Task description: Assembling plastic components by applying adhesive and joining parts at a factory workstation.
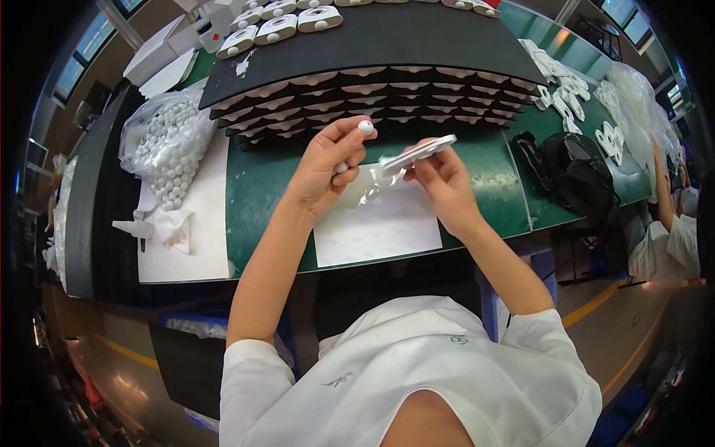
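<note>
Black bag [579,173] on green table [631,182]

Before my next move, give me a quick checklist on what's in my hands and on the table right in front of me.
1. Left hand grip: ok; a small, round white ball is held at the thumb and fingers.
2. Right hand grip: ok; it holds a flat, elongated white piece.
3. Ball and piece apart: ok; a gap shows between them.
4. Piece's upper face visible for checking: cannot tell; it's seen nearly edge-on.
5. More balls nearby: ok; a clear plastic bag full of them lies on the left.
6. White rectangular paper sheet below the hands: ok; lying on the green table.
</note>
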A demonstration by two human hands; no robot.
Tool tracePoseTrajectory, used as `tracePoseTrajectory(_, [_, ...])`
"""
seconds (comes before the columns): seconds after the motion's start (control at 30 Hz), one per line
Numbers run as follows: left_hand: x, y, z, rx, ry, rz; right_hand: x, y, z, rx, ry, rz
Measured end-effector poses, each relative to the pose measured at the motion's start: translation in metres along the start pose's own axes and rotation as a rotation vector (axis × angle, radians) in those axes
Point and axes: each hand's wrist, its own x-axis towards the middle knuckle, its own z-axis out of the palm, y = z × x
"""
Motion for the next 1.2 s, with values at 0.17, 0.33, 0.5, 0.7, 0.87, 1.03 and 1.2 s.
tracePoseTrajectory(0.17, [-0.003,-0.003,0.003,0.169,-0.012,-0.014,0.003,-0.004,-0.005,0.473,0.071,0.108])
tracePoseTrajectory(0.33, [-0.005,-0.001,0.010,0.310,-0.041,-0.135,0.003,-0.002,-0.007,0.486,0.090,0.118])
tracePoseTrajectory(0.5, [-0.006,-0.002,0.009,0.325,-0.053,-0.163,0.003,0.002,-0.008,0.454,0.055,0.078])
tracePoseTrajectory(0.7, [-0.007,-0.001,0.010,0.284,-0.063,-0.190,0.003,-0.001,-0.005,0.395,0.063,0.015])
tracePoseTrajectory(0.87, [-0.005,-0.002,0.005,0.294,-0.107,-0.210,0.005,-0.002,-0.001,0.300,0.021,-0.029])
tracePoseTrajectory(1.03, [-0.004,-0.001,0.008,0.318,-0.121,-0.168,0.024,-0.029,0.001,0.073,-0.102,-0.097])
tracePoseTrajectory(1.2, [-0.001,-0.007,-0.006,0.031,-0.165,-0.046,0.083,-0.080,0.004,-0.180,-0.175,-0.284])
